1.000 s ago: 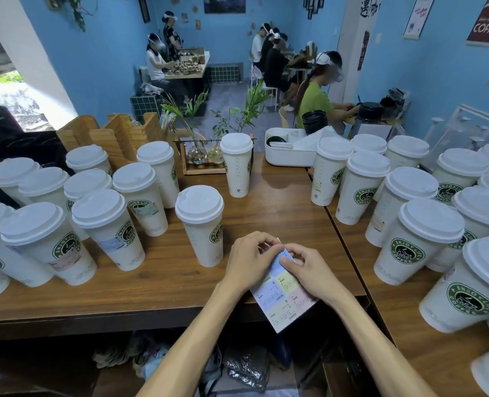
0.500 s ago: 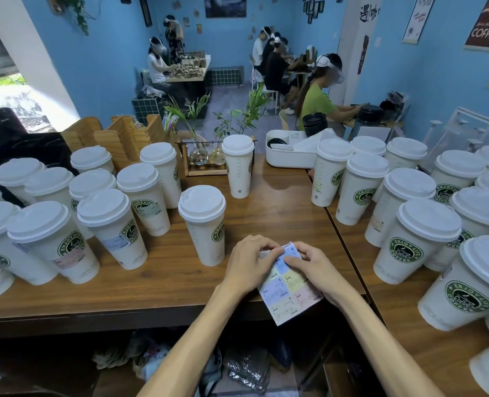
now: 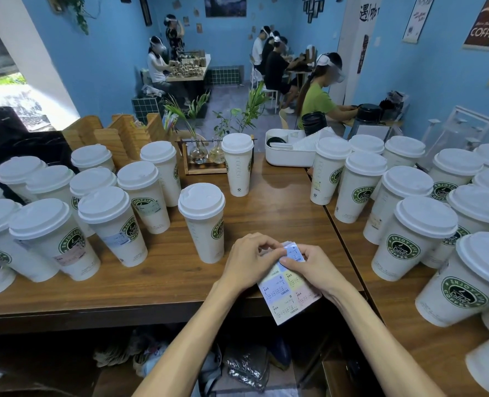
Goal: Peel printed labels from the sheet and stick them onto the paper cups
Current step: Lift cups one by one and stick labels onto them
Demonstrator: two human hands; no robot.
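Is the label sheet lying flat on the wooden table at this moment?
No: the label sheet is held up between the left hand and the right hand, hanging past the front edge of the table.

pastel label sheet point(image 3: 287, 293), white green-logo cups point(image 3: 201, 222)

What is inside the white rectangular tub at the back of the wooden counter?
The white rectangular tub shows black round lids and white folded paper. Its lower contents are hidden by the wall.

My wooden counter point(image 3: 280, 207) carries lidded cups point(image 3: 201, 222) in clusters left and right, a white tray point(image 3: 289, 159), a plant stand point(image 3: 206, 164) and wooden racks point(image 3: 117, 136).
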